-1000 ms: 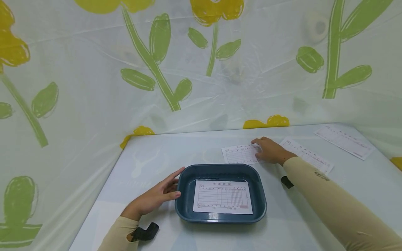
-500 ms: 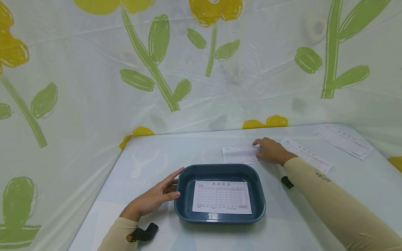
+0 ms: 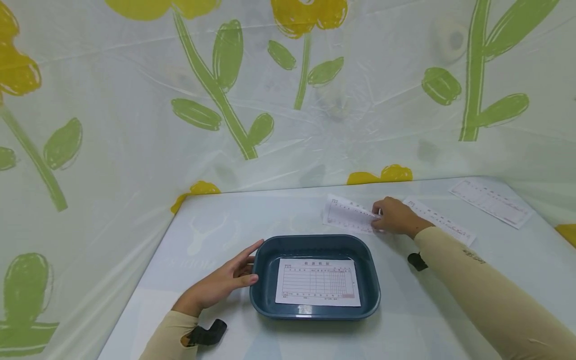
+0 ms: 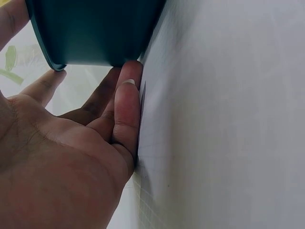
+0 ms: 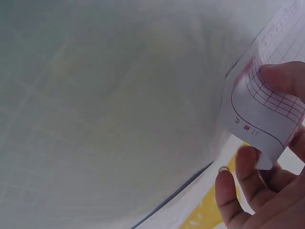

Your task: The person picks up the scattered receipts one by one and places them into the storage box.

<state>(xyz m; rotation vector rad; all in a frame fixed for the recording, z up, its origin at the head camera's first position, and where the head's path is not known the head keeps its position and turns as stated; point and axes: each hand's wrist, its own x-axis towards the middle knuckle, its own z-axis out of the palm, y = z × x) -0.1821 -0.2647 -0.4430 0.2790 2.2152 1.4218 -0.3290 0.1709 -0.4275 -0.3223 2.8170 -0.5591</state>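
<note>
My left hand [image 3: 225, 281] rests against the left side of a dark teal plastic tray [image 3: 315, 314], thumb on its rim and fingers spread along the wall. Inside the tray a printed receipt form [image 3: 317, 282] lies flat. Behind the tray my right hand [image 3: 396, 216] pinches the right end of another receipt form [image 3: 348, 214], which is tilted and bent. In the right wrist view the thumb presses on this curled receipt form [image 5: 267, 114], its gridded print bowed between thumb and fingers. The left wrist view has the left hand's fingertips right at the tray wall [image 4: 95, 33].
Two more receipt forms lie on the white table [image 3: 202, 240] to the right: one [image 3: 438, 220] partly behind the right forearm, one [image 3: 491, 202] near the back right corner. A flower-printed curtain [image 3: 288, 140] hangs behind the table. Black wrist mounts [image 3: 209, 332] sit under the forearms.
The right hand has taken hold of the receipt form's right end and shifted slightly right; the form, flat before, is now turned and lifted. The left hand and tray have stayed put.
</note>
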